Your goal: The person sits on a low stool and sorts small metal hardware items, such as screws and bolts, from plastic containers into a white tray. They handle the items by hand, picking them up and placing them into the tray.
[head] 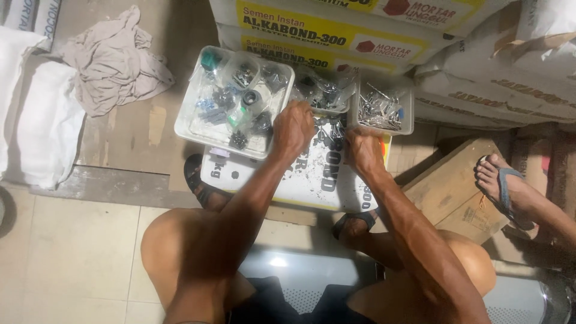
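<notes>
Two hands: both are down on a flattened white printed sack (pixel 312 180) that serves as the work surface on the floor, amid a scatter of small metal hardware (pixel 327 129).
Left hand (pixel 292 127): fingers curled downward at the near right corner of the large white tray (pixel 187 117); whether a piece is pinched between them cannot be told.
Right hand (pixel 364 151): knuckles up, fingers bent onto the sack just below the right-hand tray (pixel 409 120); its grip is likewise hidden.
Hand spacing: apart, with loose pieces lying between them.
Loose hardware: dark screws and fittings, spread on the sack between the trays and the hands; judged to be the unsorted remainder.
Large white tray: holds clear bags of small parts, black ring-shaped fittings and a green piece (pixel 209 60); well stocked.
Middle tray (pixel 342 107): holds bagged dark parts, touching the large tray.
Right-hand tray: holds silvery screws or nails, with a small blue item at its right.
Progress, as a judgement: most pieces already sit in trays; a small heap on the sack is left.
Surroundings: stacked cement sacks (pixel 480 66) behind the trays, a crumpled grey cloth (pixel 114 57) on the floor to the left, a wooden board (pixel 456 186) to the right.
Other person: a foot in a blue sandal (pixel 501 180) rests at that board.
</notes>
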